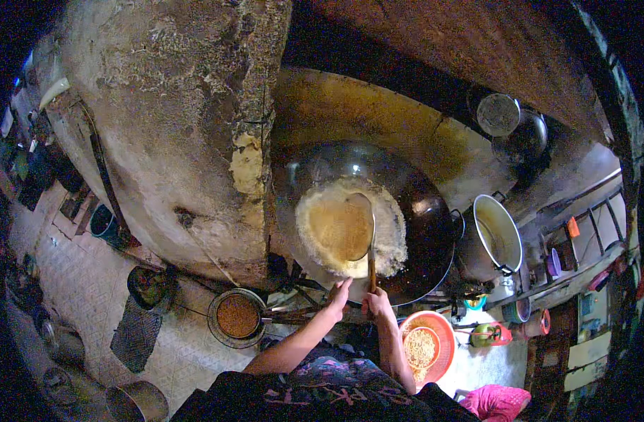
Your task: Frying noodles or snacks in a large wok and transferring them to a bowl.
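A large dark wok (424,248) stands before me with pale foam (390,232) inside. Amid the foam lies a round tan area with a thin rim on its right; whether it is liquid or a shallow utensil I cannot tell. My right hand (377,303) grips the brown handle (372,271) of a long utensil that reaches into the wok. My left hand (340,295) is at the wok's near edge, fingers pointing toward the foam; whether it holds something is unclear.
An orange-red plastic basket (448,343) with pale pieces is at the lower right, a pan of brown pieces (237,315) at the lower left. A deep metal pot (496,237) stands right of the wok. A rough wall (195,132) rises on the left. Pink cloth (496,402) shows at the bottom right.
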Demonstrator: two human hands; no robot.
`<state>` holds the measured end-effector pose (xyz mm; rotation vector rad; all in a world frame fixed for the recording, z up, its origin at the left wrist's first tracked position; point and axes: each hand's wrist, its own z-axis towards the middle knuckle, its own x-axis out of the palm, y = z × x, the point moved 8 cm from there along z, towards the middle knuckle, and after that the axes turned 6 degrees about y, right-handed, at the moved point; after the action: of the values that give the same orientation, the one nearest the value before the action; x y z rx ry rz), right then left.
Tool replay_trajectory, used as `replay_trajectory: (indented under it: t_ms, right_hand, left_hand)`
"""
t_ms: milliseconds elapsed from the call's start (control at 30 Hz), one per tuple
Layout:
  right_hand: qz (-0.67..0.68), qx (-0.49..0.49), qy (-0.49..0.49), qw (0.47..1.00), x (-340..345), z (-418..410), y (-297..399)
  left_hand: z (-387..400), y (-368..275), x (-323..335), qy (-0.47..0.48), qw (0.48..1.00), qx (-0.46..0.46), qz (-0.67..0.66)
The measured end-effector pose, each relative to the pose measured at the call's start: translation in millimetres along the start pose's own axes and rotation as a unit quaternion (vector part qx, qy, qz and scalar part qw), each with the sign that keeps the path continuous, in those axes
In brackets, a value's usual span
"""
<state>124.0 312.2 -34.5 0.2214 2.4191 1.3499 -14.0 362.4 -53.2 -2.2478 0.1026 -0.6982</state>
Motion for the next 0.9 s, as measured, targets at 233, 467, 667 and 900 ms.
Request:
replay_trajectory:
  t_ms: [233, 467, 667, 900]
  right_hand:
    - [-0.237, -0.145, -0.171, 0.945, 7.9, -124.8, 74.3]
    - [-0.240, -0.123, -0.096, 0.958, -10.5, -61.4, 11.0]
    - [-0.287, -0.178, -0.193, 0.921, 1.1, -122.8, 48.6]
    - [0.051, -0.119, -0.093, 0.987, 10.9, -134.2, -20.9]
  left_hand:
    - [-25.7, -1.4, -4.0, -0.021, 0.998, -0.049, -0.041]
    - [-44.6, -2.0, 0.4, 0.020, 0.997, -0.051, -0.047]
    - [-54.1, 5.7, -17.1, 0.014, 0.996, -0.075, -0.040]
    - [-79.1, 8.8, -27.3, 0.043, 0.996, -0.075, -0.001]
